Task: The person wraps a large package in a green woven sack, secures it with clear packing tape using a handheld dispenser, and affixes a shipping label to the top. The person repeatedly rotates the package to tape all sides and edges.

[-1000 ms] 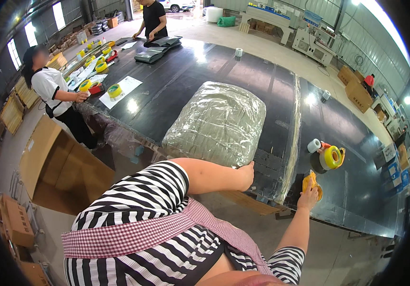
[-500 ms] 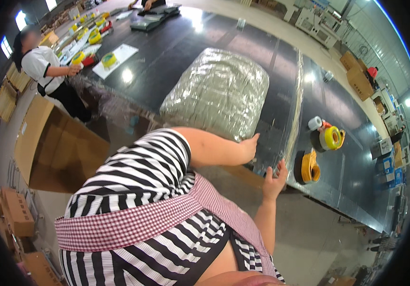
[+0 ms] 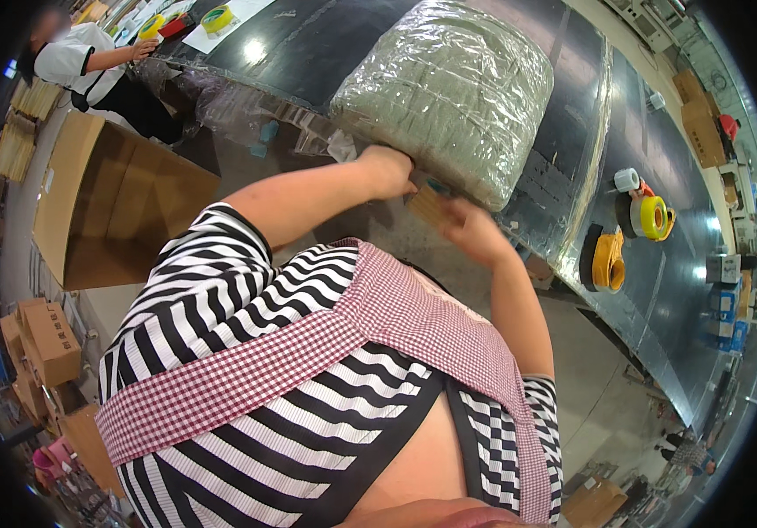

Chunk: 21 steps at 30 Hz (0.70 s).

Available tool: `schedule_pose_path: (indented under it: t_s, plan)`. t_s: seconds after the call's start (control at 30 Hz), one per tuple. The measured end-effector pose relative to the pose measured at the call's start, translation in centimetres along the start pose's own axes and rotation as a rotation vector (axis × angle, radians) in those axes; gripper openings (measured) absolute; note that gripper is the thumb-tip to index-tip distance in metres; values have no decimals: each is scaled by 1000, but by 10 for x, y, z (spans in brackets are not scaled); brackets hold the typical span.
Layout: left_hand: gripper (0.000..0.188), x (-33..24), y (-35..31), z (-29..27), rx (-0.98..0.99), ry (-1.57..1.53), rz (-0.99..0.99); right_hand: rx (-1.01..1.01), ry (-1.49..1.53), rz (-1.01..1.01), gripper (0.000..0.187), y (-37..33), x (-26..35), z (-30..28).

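A bulky grey-green bundle (image 3: 453, 92) wrapped in shiny clear plastic sits at the near edge of the dark table. My left hand (image 3: 387, 172) is at the bundle's near left lower edge, its fingers curled in; what they hold, if anything, is hidden. My right hand (image 3: 473, 231) is just below the bundle's near side, smeared by motion, so its grip cannot be made out. Between the two hands a tan, cardboard-like piece (image 3: 428, 204) shows below the table edge.
On the dark table (image 3: 660, 299) to the right stand an orange tape roll (image 3: 608, 262), a yellow tape roll (image 3: 653, 217) and a small white roll (image 3: 626, 179). An open cardboard box (image 3: 66, 198) stands at left, near a person (image 3: 101, 66) at the table.
The bundle looks larger and higher in view as my view shifts closer. My left hand has moved from its near right corner to its near left side; my right hand has come in underneath.
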<state>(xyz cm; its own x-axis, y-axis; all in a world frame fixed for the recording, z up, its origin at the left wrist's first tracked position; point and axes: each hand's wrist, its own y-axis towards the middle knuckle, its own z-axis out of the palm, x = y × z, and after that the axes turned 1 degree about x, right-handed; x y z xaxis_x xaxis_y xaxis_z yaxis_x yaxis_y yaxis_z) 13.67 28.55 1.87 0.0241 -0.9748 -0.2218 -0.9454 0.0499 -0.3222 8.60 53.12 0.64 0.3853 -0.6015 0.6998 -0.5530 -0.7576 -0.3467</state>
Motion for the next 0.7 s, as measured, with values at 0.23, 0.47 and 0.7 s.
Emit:
schedule_pose_path:
  t_s: [0.23,0.47,0.7]
  plan:
    - [41,47,-49,13,217,-204,335,712,73,-86,62,9,46,-2]
    - [45,40,-38,10,44,-173,183,338,40,-186,62,49,64,-9]
    - [34,151,-41,-5,-20,-44,-222,186,13,189,40,-4,32,-20]
